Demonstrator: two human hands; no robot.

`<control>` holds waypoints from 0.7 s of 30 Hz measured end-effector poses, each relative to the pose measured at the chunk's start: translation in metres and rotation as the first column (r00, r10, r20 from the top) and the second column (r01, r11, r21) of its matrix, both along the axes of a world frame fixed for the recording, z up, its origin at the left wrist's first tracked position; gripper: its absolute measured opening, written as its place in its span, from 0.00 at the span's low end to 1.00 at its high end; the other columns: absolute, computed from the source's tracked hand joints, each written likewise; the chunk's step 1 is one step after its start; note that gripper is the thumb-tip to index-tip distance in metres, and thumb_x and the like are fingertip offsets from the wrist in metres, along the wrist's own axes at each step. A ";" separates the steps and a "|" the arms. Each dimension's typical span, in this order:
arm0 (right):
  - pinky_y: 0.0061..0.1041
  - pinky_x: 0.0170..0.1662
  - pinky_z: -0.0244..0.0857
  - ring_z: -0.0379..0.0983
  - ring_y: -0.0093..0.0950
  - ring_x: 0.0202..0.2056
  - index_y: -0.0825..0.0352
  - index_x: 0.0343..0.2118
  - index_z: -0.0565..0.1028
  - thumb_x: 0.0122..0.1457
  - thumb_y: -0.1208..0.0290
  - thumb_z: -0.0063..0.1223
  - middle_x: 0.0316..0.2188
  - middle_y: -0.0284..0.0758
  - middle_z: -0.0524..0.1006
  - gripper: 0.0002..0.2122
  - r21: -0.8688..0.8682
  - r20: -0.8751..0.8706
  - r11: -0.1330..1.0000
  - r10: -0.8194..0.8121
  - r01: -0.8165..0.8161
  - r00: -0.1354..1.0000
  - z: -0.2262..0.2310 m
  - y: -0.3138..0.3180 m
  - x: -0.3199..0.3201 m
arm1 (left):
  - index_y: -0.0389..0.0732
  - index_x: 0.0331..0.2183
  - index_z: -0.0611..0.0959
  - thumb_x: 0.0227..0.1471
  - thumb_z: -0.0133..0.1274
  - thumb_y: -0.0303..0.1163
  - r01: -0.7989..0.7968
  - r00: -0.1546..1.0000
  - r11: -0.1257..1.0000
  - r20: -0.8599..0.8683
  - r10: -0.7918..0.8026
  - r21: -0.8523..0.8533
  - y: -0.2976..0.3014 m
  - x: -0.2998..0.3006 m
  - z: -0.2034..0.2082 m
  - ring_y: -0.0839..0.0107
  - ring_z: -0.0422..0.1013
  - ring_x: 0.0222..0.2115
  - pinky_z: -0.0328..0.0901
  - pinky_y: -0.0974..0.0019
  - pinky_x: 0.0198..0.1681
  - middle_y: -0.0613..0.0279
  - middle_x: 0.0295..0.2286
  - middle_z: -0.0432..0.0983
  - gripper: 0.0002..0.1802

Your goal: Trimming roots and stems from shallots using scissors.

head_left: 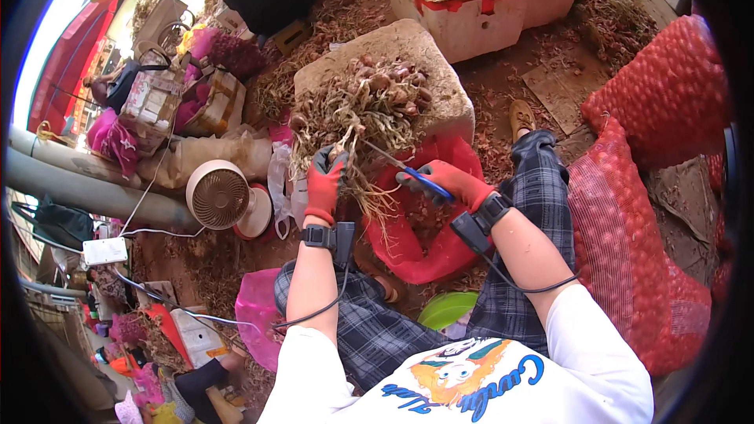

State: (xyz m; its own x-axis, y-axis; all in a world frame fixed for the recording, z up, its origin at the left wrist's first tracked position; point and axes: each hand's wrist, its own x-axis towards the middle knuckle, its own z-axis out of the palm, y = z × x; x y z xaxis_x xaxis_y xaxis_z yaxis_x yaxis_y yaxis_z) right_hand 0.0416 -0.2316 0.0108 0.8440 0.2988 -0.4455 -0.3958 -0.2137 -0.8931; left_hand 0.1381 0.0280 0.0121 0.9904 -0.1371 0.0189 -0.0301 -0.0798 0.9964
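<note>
My left hand (323,188), in a red glove with dark grey fingers, is closed on a bunch of dried shallots (353,141) by their stalks. Long pale stalks (375,202) trail down beside it. A pair of scissors (424,181) with blue handles is gripped in my gloved right hand (449,180). Its blades point up and left into the bunch; whether they are apart I cannot tell. Beyond my hands, a heap of shallots (385,86) with dry stalks lies on an upturned pale foam box (408,39). Below the scissors gapes an open red bag (416,267).
Full red mesh sacks (628,251) stand at my right. To the left are a small round fan (220,194), a white power strip (105,251) and trailing cables. White foam boxes (463,20) stand beyond; a green bowl (448,310) sits between my legs.
</note>
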 end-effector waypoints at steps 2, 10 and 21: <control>0.17 0.17 0.56 0.62 0.15 0.14 0.63 0.24 0.77 0.51 0.42 0.54 0.14 0.25 0.67 0.23 0.061 -0.072 0.998 -0.018 0.023 0.997 -0.003 -0.003 0.003 | 0.40 0.43 0.76 0.53 0.55 0.32 0.020 0.996 0.998 0.089 -0.025 0.062 0.000 0.000 0.004 0.85 0.66 0.24 0.62 0.80 0.26 0.74 0.26 0.72 0.15; 0.17 0.16 0.52 0.61 0.14 0.13 0.64 0.20 0.76 0.51 0.46 0.57 0.12 0.24 0.67 0.22 0.018 0.014 1.000 0.016 -0.016 1.000 0.009 0.010 0.011 | 0.43 0.40 0.78 0.56 0.52 0.35 0.075 0.980 0.995 -0.180 -0.086 -0.064 0.003 -0.008 0.019 0.88 0.65 0.23 0.59 0.81 0.22 0.77 0.27 0.72 0.11; 0.20 0.18 0.47 0.56 0.13 0.15 0.64 0.17 0.76 0.51 0.45 0.55 0.11 0.22 0.63 0.23 0.231 -0.055 0.972 -0.016 0.028 0.998 0.011 0.013 0.006 | 0.38 0.43 0.75 0.54 0.53 0.29 0.069 0.971 0.992 -0.220 -0.092 -0.108 0.007 -0.009 0.020 0.85 0.67 0.26 0.61 0.79 0.27 0.71 0.31 0.74 0.14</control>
